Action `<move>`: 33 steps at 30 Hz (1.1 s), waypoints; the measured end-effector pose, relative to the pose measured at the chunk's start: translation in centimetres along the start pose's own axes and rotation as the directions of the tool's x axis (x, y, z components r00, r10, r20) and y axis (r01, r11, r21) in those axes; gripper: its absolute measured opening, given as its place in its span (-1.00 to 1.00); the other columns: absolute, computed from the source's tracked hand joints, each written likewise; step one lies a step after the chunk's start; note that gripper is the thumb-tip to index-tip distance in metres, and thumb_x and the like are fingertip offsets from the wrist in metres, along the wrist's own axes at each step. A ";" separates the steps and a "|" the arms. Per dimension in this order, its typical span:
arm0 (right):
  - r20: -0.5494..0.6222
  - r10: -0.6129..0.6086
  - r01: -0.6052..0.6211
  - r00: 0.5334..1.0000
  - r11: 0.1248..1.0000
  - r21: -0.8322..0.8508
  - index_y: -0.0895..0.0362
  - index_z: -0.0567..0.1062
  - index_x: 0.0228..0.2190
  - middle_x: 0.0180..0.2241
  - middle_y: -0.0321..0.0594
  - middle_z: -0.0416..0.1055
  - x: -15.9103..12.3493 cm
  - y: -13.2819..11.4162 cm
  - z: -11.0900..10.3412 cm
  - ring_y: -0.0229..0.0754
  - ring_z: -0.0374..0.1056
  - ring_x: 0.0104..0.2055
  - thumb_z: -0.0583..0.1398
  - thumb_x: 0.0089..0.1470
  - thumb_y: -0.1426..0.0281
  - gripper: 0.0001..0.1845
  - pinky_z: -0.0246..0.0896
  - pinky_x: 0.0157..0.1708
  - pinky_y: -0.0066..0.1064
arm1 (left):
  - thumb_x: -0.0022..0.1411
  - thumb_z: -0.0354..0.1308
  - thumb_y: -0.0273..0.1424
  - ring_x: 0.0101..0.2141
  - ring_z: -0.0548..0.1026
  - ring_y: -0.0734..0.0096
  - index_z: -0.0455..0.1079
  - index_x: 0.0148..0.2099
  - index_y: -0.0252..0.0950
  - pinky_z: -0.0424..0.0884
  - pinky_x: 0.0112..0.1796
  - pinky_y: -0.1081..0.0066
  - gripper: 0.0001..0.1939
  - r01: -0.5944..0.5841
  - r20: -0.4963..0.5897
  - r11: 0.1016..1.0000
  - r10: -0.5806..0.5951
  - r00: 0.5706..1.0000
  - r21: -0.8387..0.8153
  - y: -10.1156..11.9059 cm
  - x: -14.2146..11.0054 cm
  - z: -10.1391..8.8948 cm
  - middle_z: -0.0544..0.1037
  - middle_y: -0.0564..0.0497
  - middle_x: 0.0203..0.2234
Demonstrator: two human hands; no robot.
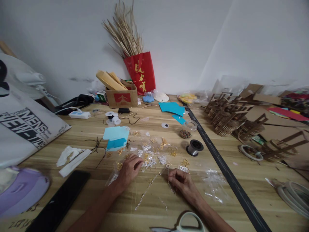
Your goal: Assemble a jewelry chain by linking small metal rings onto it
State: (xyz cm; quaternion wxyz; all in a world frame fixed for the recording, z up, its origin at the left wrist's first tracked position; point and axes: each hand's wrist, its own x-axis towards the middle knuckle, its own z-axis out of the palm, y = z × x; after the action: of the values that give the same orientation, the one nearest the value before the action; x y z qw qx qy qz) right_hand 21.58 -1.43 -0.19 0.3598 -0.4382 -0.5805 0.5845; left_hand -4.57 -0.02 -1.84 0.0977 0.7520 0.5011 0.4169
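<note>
My left hand rests at the left side of a spread of small silver beads, its fingers curled together. Anything between those fingertips is hidden. To the right, my right hand pinches a thin silver beaded chain that carries a small ring at its top. A longer beaded strand runs down and left from that ring area. One short loose piece of chain lies between my forearms. Gold findings and a few white rings sit beyond my right hand.
Scissors lie at the near edge, and a wire spool stands on the right. Clear plastic bags are right of my hand. A black phone-like slab lies left. Blue paper and small wooden baskets stand farther off.
</note>
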 end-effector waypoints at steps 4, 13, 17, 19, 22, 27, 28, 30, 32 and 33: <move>0.002 -0.006 0.006 1.000 1.000 0.026 0.16 0.37 -0.54 -0.65 -0.41 0.16 0.0 0.0 0.0 -0.37 0.04 -0.63 0.30 -0.06 0.03 -0.55 -0.07 -0.64 -0.51 | 0.24 0.07 -0.52 -0.38 0.45 0.34 0.42 -0.37 -0.27 0.36 -0.33 0.40 -0.84 -0.026 -0.002 1.000 0.026 1.000 0.000 0.1 0.1 -0.1 0.53 0.01 -0.49; -0.007 -0.032 0.032 0.999 0.999 -0.011 0.16 0.38 -0.53 -0.63 -0.40 0.16 0.2 0.4 -0.2 -0.36 0.02 -0.61 0.29 -0.03 0.04 -0.57 -0.08 -0.62 -0.51 | 0.25 0.07 -0.54 -0.37 0.44 0.33 0.41 -0.36 -0.27 0.36 -0.32 0.39 -0.85 -0.040 0.011 0.999 0.039 0.999 0.037 0.4 0.3 0.1 0.51 0.01 -0.49; 0.015 -0.047 0.047 0.999 0.999 -0.019 0.15 0.37 -0.52 -0.63 -0.40 0.16 0.2 0.5 -0.2 -0.35 0.03 -0.60 0.26 0.01 0.08 -0.61 -0.07 -0.61 -0.51 | 0.24 0.09 -0.54 -0.34 0.43 0.31 0.41 -0.35 -0.27 0.36 -0.30 0.37 -0.86 -0.079 0.106 0.994 0.070 0.992 0.080 1.6 1.1 0.1 0.53 0.00 -0.46; 0.024 -0.059 0.060 0.998 0.998 -0.034 0.15 0.37 -0.53 -0.61 -0.39 0.17 0.2 0.7 -0.2 -0.34 0.05 -0.58 0.25 0.03 0.12 -0.63 -0.06 -0.61 -0.51 | 0.23 0.11 -0.53 -0.31 0.44 0.28 0.42 -0.33 -0.26 0.36 -0.28 0.35 -0.88 -0.102 0.158 0.988 0.083 0.984 0.114 2.4 2.0 0.1 0.55 -0.01 -0.43; 0.038 -0.062 0.063 0.997 0.998 -0.030 0.14 0.37 -0.53 -0.60 -0.39 0.18 0.1 0.9 -0.2 -0.34 0.06 -0.57 0.24 0.06 0.14 -0.66 -0.05 -0.59 -0.51 | 0.23 0.12 -0.52 -0.26 0.44 0.26 0.46 -0.27 -0.25 0.37 -0.20 0.30 -0.89 -0.140 0.223 0.980 0.106 0.969 0.141 3.0 3.7 0.5 0.56 -0.03 -0.36; 0.038 -0.079 0.079 0.996 0.997 0.006 0.14 0.38 -0.51 -0.59 -0.39 0.19 0.1 0.9 -0.2 -0.33 0.07 -0.57 0.23 0.05 0.16 -0.69 -0.03 -0.56 -0.49 | 0.21 0.12 -0.56 -0.25 0.44 0.22 0.51 -0.33 -0.27 0.36 -0.19 0.28 -0.84 -0.121 0.301 0.969 0.051 0.952 0.218 2.3 7.2 2.3 0.54 -0.06 -0.38; 0.035 -0.082 0.082 0.996 0.997 0.004 0.14 0.38 -0.51 -0.59 -0.39 0.19 0.1 0.9 -0.2 -0.33 0.07 -0.57 0.24 0.05 0.17 -0.69 -0.04 -0.56 -0.48 | 0.21 0.12 -0.55 -0.25 0.44 0.21 0.52 -0.34 -0.27 0.35 -0.20 0.29 -0.83 -0.119 0.319 0.964 0.039 0.947 0.237 2.1 7.8 2.8 0.54 -0.06 -0.40; 0.031 -0.085 0.085 0.996 0.996 -0.004 0.14 0.38 -0.51 -0.60 -0.39 0.18 0.2 0.7 -0.2 -0.32 0.07 -0.56 0.23 0.05 0.18 -0.70 -0.05 -0.55 -0.48 | 0.22 0.13 -0.55 -0.27 0.43 0.22 0.53 -0.34 -0.28 0.33 -0.20 0.29 -0.83 -0.127 0.333 0.960 0.039 0.942 0.250 1.7 8.7 3.5 0.52 -0.06 -0.43; 0.026 -0.089 0.089 0.996 0.996 -0.015 0.15 0.37 -0.51 -0.59 -0.39 0.18 0.2 0.6 -0.2 -0.32 0.06 -0.54 0.23 0.04 0.20 -0.71 -0.05 -0.54 -0.48 | 0.22 0.15 -0.54 -0.26 0.42 0.22 0.54 -0.32 -0.28 0.32 -0.19 0.29 -0.85 -0.142 0.350 0.955 0.043 0.936 0.261 1.5 9.3 4.1 0.52 -0.06 -0.42; 0.024 -0.091 0.092 0.996 0.996 -0.023 0.15 0.37 -0.51 -0.59 -0.39 0.18 0.2 0.5 -0.2 -0.32 0.06 -0.54 0.23 0.04 0.20 -0.72 -0.05 -0.54 -0.48 | 0.22 0.15 -0.53 -0.25 0.42 0.22 0.54 -0.32 -0.29 0.32 -0.19 0.30 -0.86 -0.149 0.361 0.952 0.045 0.932 0.268 1.4 9.5 4.3 0.52 -0.06 -0.42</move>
State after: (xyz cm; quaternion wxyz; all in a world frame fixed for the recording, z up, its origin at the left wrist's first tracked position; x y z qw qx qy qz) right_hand 21.78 -1.24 -0.68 0.3740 -0.4086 -0.6110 0.5655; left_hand 0.96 8.41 1.22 0.0527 0.8443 0.4933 0.2024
